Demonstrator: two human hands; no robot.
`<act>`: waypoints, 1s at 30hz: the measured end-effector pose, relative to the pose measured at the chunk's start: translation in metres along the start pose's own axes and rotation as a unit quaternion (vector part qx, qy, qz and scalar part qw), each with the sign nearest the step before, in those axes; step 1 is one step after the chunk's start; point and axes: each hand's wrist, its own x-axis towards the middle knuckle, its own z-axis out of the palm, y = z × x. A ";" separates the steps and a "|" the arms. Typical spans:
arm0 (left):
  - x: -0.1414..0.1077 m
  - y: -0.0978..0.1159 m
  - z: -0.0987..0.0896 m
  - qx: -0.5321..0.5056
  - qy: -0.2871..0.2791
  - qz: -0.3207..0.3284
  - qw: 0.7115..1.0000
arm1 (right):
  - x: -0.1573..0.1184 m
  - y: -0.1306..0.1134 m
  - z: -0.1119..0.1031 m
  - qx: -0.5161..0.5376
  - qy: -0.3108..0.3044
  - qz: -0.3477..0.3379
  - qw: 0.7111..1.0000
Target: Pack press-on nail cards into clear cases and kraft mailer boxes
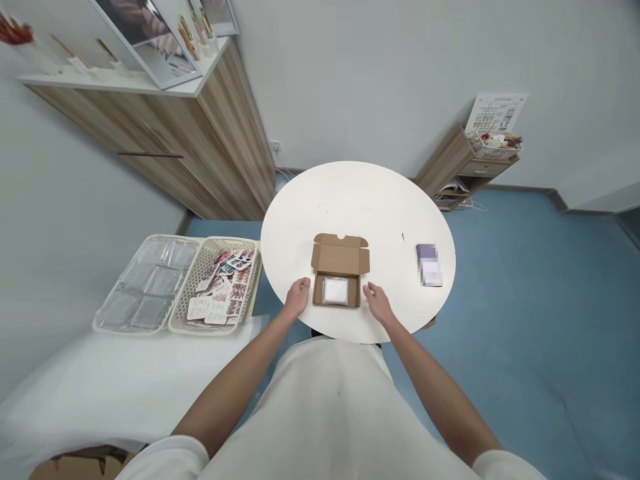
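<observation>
An open cardboard box (337,259) stands near the front edge of the round white table (360,193), its lid folded back away from me. Inside it lies a white packet in clear wrapping (335,291). My left hand (299,296) is just left of the box, fingers curled, with what they hold, if anything, too small to name. On the box's right side my right hand (377,301) is close to the wall, its fingers bent; whether it touches the cardboard is too small to tell.
A purple and white item (429,265), partly pixelated, lies at the table's right. Left are a basket of printed cards (223,283) and a tray of clear packets (150,283). A wooden cabinet (225,133) and small shelf (450,163) stand behind.
</observation>
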 end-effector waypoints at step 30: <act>0.079 0.069 -0.017 -0.114 -0.201 0.039 0.972 | 0.097 -0.052 -0.052 0.226 -0.215 0.010 0.950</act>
